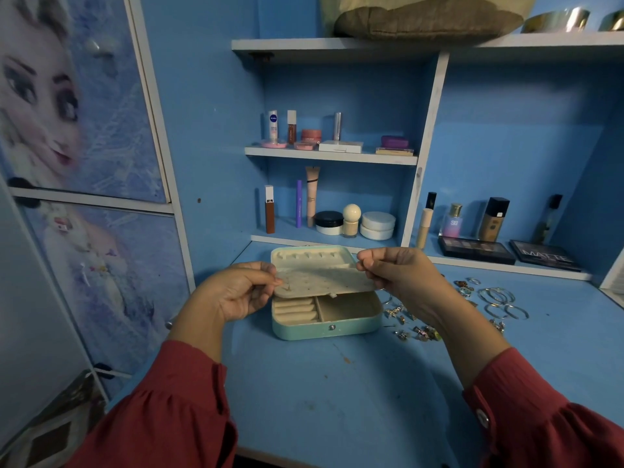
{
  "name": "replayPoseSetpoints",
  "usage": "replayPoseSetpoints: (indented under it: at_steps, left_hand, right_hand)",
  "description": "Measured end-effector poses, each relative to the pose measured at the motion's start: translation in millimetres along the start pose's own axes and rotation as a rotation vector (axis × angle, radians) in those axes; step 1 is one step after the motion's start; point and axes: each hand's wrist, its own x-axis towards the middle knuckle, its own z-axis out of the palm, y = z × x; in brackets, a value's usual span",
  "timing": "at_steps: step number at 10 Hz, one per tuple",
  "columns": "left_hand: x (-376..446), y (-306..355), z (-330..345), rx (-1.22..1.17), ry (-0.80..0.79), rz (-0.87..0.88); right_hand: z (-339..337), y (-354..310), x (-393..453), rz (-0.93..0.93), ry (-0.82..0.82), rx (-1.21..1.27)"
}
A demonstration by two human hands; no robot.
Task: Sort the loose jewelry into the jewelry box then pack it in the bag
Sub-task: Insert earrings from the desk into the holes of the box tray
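Observation:
A teal jewelry box (327, 329) lies open on the blue desk, its cream lining showing ring rolls on the left and an open compartment on the right. Its lid (309, 256) stands tilted at the back. I hold the cream earring panel (324, 280) flat above the box. My left hand (236, 292) pinches its left edge and my right hand (398, 273) pinches its right edge. Loose jewelry (422, 327), small earrings and charms, is scattered right of the box, with several silver hoops (499, 300) farther right. No bag for packing is identifiable.
Shelves behind the box hold cosmetics: tubes, jars (377, 225), bottles (493, 219) and two dark palettes (476, 250). A cabinet door (77, 130) with a printed cartoon figure stands at the left. A brown cushion (425, 23) lies on the top shelf.

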Motion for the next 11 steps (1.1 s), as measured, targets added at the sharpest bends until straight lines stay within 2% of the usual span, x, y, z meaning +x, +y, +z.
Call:
replayPoseSetpoints:
  at_steps: [11]
  left_hand:
    - [1.5, -0.1, 0.7, 0.022, 0.001, 0.007]
  right_hand:
    - [-4.8, 1.7, 0.6, -0.023, -0.044, 0.095]
